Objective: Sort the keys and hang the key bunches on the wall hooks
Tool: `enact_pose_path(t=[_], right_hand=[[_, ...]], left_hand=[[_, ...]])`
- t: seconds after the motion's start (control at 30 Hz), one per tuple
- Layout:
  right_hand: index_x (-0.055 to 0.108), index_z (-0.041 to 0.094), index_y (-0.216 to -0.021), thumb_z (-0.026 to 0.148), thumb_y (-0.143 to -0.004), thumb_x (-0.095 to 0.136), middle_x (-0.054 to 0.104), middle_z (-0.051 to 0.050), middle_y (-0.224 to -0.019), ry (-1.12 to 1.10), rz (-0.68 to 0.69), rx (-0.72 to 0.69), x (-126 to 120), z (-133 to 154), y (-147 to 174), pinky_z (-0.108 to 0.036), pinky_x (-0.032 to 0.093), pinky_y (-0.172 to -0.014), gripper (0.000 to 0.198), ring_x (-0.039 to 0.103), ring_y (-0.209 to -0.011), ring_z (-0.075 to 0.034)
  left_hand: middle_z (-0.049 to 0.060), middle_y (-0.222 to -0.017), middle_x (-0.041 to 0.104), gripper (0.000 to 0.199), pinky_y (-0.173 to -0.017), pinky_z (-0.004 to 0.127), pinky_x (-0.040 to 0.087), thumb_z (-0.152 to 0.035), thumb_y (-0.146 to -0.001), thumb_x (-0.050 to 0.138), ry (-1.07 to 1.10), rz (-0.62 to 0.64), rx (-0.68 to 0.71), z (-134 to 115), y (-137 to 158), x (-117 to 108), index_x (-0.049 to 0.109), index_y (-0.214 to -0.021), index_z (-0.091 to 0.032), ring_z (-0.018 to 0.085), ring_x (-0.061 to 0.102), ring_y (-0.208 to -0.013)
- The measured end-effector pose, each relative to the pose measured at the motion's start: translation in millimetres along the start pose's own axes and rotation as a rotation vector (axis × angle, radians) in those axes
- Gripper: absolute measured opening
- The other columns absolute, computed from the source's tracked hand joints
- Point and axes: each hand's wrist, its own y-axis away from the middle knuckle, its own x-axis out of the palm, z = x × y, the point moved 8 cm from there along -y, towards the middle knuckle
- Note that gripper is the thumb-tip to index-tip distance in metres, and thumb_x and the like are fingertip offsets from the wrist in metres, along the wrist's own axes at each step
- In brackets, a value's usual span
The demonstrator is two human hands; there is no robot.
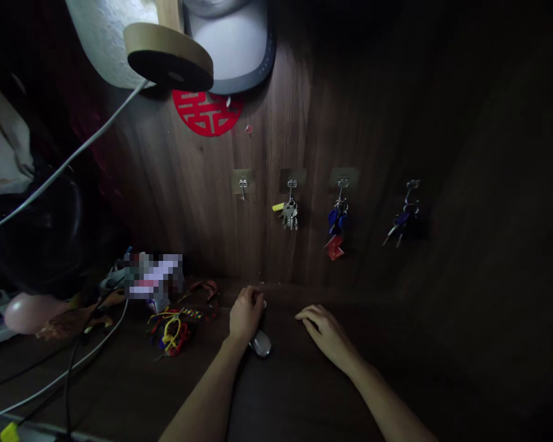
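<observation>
My left hand is on the dark wooden surface, its fingers curled together. A small pale bit shows by its fingertips, but what the hand grips is hidden. Close to its wrist lies a smooth, grey, oval object, partly behind the hand; its kind is unclear. My right hand is off to the right, palm down over the same surface, fingers stretched loosely forward and holding nothing. On the wall ahead hang key bunches: one with a yellow tag, one with blue and red pieces, and a darker one.
A bare hook is left of the keys. Above are a red paper cutout, a cap and a round lamp with a white cable. Colourful braided cords, a pink balloon and cables lie at the left.
</observation>
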Motion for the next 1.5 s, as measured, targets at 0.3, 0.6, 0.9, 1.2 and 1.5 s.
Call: enact_pose_path(t=[0.3, 0.6, 0.9, 1.2, 1.5], right_hand=[[0.060, 0.029, -0.111, 0.023, -0.082, 0.055, 0.062, -0.003, -0.105, 0.018, 0.194, -0.219, 15.6, 71.8, 9.3, -0.036, 0.042, -0.090, 0.030, 0.055, -0.099, -0.020], [0.059, 0.025, -0.085, 0.021, -0.073, 0.066, 0.060, -0.001, -0.104, 0.040, 0.174, -0.154, 23.4, 67.4, 5.2, -0.034, 0.043, -0.086, 0.014, 0.054, -0.097, -0.021], [0.056, 0.025, -0.101, 0.013, -0.074, 0.055, 0.061, -0.002, -0.105, 0.122, 0.066, 0.041, 11.1, 20.0, 2.1, -0.035, 0.039, -0.087, 0.029, 0.055, -0.098, -0.020], [0.060, 0.023, -0.092, 0.016, -0.070, 0.058, 0.063, -0.003, -0.097, 0.197, 0.009, 0.127, -3.0, 3.6, 3.3, -0.038, 0.040, -0.085, 0.024, 0.055, -0.096, -0.023], [0.054, 0.024, -0.098, 0.010, -0.068, 0.057, 0.060, -0.002, -0.094, 0.000, -0.172, 0.032, -16.1, 3.9, 2.7, -0.031, 0.047, -0.081, 0.033, 0.059, -0.089, -0.018]], left_hand=[[0.004, -0.087, 0.064, 0.030, -0.075, 0.027, 0.047, -0.040, -0.083, 0.045, 0.596, 0.035, -0.006, -7.9, -1.7, 26.0, 0.053, -0.100, -0.017, 0.017, 0.061, -0.082], [0.006, -0.093, 0.065, 0.037, -0.081, 0.030, 0.048, -0.047, -0.084, 0.042, 0.795, 0.075, -0.011, -9.2, -2.5, 29.0, 0.051, -0.105, -0.018, 0.017, 0.063, -0.088], [0.001, -0.081, 0.064, 0.016, -0.075, 0.028, 0.045, -0.028, -0.080, 0.049, 0.485, 0.119, 0.176, -16.8, -1.5, 29.4, 0.062, -0.084, -0.019, 0.016, 0.059, -0.079], [0.004, -0.094, 0.067, 0.022, -0.089, 0.035, 0.040, -0.019, -0.083, 0.048, 0.214, 0.247, 0.396, -32.4, 9.8, 37.2, 0.069, -0.089, -0.023, 0.021, 0.057, -0.094], [0.006, -0.108, 0.066, 0.032, -0.091, 0.040, 0.040, -0.016, -0.078, 0.056, -0.052, 0.271, 0.499, -35.6, 17.2, 44.7, 0.061, -0.109, -0.024, 0.024, 0.056, -0.103]])
